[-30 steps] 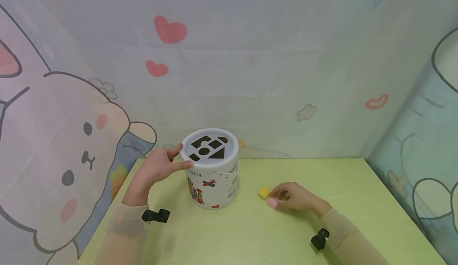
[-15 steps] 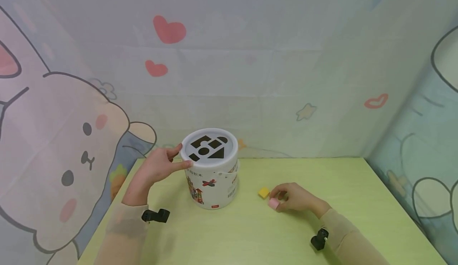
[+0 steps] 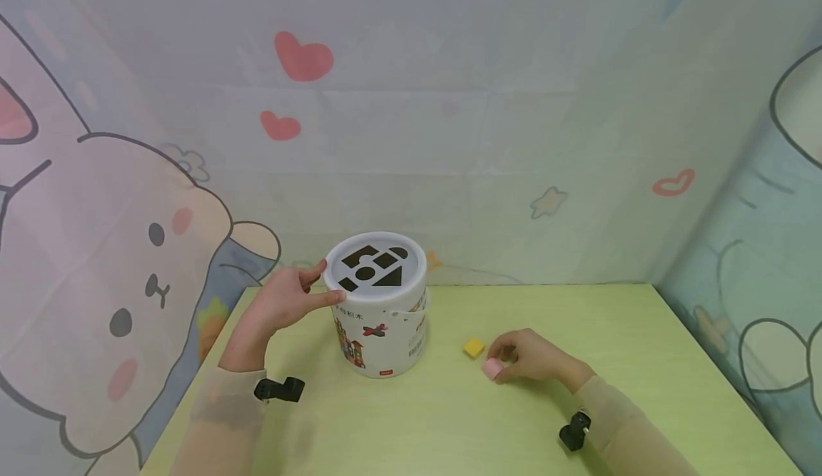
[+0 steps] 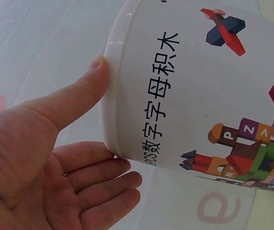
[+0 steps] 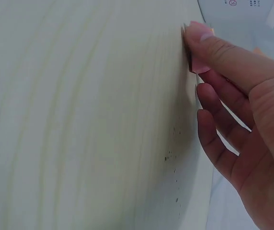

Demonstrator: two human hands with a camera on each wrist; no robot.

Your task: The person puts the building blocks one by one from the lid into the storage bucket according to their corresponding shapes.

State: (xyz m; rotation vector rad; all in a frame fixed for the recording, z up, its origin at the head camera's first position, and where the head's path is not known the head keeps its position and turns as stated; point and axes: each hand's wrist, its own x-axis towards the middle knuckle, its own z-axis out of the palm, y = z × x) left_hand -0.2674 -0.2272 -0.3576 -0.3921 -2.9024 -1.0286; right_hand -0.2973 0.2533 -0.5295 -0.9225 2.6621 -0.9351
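A white bucket (image 3: 388,340) with printed toy pictures stands upright on the table. Its lid (image 3: 335,265) has several dark shaped holes. My left hand (image 3: 287,295) rests against the left side of the lid, thumb and index finger spread and touching the rim; in the left wrist view the other fingers lie relaxed beside the bucket (image 4: 199,96). To the right, my right hand (image 3: 533,354) pinches a small pink block (image 3: 492,368) between thumb and fingers, low over the table. The right wrist view shows the pink block (image 5: 200,64) partly hidden by the thumb.
A yellow block (image 3: 474,348) lies on the light green table (image 3: 411,426), just left of the pink one. A cloth backdrop (image 3: 449,105) with cartoon prints hangs behind the table. Black wrist cameras sit on both sleeves.
The pink block has turned slightly in my right fingers and shifted a little away from the yellow block. My left hand and the bucket have stayed in place.
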